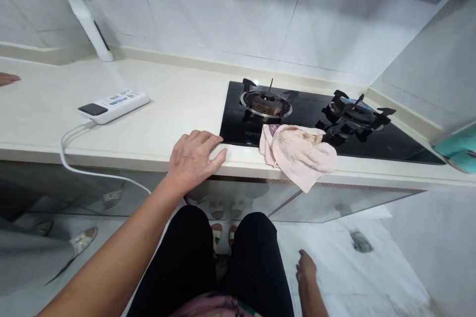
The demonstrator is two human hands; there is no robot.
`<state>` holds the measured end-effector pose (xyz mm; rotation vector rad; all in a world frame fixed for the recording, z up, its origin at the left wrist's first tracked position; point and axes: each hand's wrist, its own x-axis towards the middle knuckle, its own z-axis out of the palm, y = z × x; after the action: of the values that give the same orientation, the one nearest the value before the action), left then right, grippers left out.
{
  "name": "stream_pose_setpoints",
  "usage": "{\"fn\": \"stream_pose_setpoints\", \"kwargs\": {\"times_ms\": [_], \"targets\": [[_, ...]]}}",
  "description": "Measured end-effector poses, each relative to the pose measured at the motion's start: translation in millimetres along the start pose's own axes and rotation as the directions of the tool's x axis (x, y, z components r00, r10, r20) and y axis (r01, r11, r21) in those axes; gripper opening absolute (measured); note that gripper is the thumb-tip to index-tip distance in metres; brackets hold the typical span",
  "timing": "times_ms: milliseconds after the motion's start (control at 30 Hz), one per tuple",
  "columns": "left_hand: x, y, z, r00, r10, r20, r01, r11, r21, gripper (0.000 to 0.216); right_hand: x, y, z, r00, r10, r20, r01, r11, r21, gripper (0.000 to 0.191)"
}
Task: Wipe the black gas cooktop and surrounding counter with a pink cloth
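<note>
My left hand (194,157) rests flat on the front edge of the cream countertop (159,124), fingers spread, holding nothing. It lies just left of the black glass gas hob (312,119). A stained pink cloth (299,151) is draped over the hob's front edge and the counter lip, a short way right of that hand. My right hand (307,270) hangs low beside my right leg, fingers loosely extended, empty.
A white power strip (113,105) with its cable looping off the counter lies at the left. A white handled appliance (84,10) leans on the tiled wall. Two burners (266,101) sit on the hob. A teal object (459,151) is at the right edge. Another person's fingertip (7,78) shows far left.
</note>
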<state>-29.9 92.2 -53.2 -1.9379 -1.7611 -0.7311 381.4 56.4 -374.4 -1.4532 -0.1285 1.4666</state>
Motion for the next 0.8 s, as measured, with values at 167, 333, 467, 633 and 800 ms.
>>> {"fn": "stream_pose_setpoints", "kwargs": {"times_ms": [167, 333, 467, 633, 800], "targets": [[0.2, -0.3, 3.7, 0.999, -0.015, -0.038, 0.015, 1.000, 0.009, 0.028, 8.6, -21.8, 1.0, 0.995, 0.080, 0.060, -0.083, 0.995, 0.052, 0.012], [0.2, -0.2, 0.3, 1.000, 0.012, -0.019, -0.012, 1.000, 0.011, 0.029, -9.3, -22.1, 54.5, 0.960, 0.054, 0.273, -0.066, 0.997, 0.035, 0.029], [0.9, 0.6, -3.6, 1.000, 0.005, 0.005, -0.005, 1.000, -0.007, 0.029, -60.3, -48.4, 85.0, 0.832, -0.019, 0.554, 0.085, 0.992, -0.093, 0.044], [-0.3, -0.2, -4.6, 1.000, -0.006, -0.008, 0.006, 0.999, -0.031, 0.028, -144.9, -152.3, 108.2, 0.450, -0.466, 0.762, 0.633, 0.768, 0.096, 0.033], [-3.7, -2.4, -5.1, 1.000, 0.011, -0.014, -0.011, 0.999, -0.036, 0.025, -175.5, -246.6, 161.3, 0.089, -0.744, 0.662, 0.996, 0.051, -0.076, 0.032]]}}
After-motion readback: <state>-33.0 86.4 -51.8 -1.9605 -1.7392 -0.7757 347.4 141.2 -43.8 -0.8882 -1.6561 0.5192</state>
